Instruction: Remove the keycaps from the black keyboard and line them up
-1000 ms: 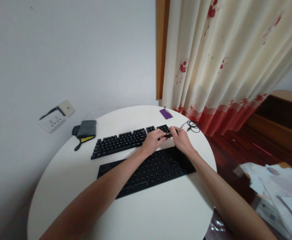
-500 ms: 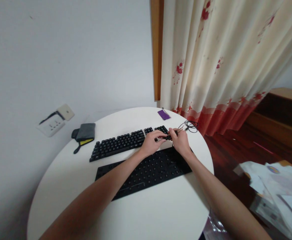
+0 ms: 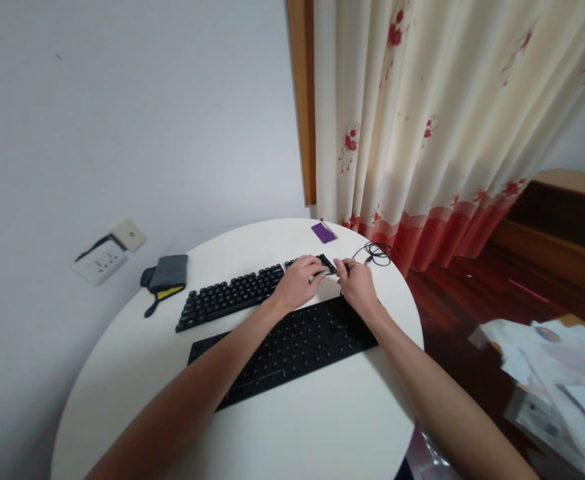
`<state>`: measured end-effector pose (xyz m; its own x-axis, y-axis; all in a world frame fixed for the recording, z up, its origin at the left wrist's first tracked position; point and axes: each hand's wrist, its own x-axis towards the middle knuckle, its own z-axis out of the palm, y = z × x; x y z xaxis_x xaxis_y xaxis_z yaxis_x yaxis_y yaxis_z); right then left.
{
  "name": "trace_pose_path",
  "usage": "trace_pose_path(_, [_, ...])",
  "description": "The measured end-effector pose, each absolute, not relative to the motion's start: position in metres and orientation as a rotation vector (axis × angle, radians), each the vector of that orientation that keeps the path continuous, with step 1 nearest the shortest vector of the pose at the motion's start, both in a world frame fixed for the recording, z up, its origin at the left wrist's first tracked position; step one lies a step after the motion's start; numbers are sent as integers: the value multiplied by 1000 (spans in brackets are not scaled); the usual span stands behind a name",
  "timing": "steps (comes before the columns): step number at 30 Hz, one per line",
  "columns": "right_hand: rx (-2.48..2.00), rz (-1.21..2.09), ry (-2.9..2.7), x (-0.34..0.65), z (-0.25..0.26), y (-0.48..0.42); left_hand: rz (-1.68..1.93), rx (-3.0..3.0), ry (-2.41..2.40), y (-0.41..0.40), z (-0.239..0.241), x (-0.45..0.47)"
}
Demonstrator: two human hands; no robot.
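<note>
Two black keyboards lie on a round white table (image 3: 322, 427). The far keyboard (image 3: 232, 297) has keycaps; the near one (image 3: 292, 347) is a flat black board dotted with small marks. My left hand (image 3: 297, 283) rests curled on the right end of the far keyboard, fingertips on the keys. My right hand (image 3: 355, 287) is beside it, fingers pinched on a small object I cannot make out. A thin black cable (image 3: 375, 253) runs from the hands to a coil near the table's right edge.
A grey pouch with a yellow strip (image 3: 167, 277) sits at the table's left rear. A small purple item (image 3: 323, 232) lies at the back. A wall socket (image 3: 99, 261) is left of the table, a flowered curtain (image 3: 422, 133) behind it, and papers (image 3: 557, 373) at the lower right.
The view has drifted, so everything sits slightly further left in the picture. Both hands stay together at the right end of the far keyboard, with only small finger movements.
</note>
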<state>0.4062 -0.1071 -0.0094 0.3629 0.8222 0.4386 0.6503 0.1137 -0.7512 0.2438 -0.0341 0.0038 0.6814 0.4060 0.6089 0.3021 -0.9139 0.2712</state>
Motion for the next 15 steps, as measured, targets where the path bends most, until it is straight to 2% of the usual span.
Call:
trace_pose_path(4, [-1583, 174, -1188, 417, -10, -105, 947, 2715, 853, -20, 1, 250])
trace_pose_path(15, [-1479, 295, -1045, 419, -11, -104, 801, 2897, 1108, -24, -32, 260])
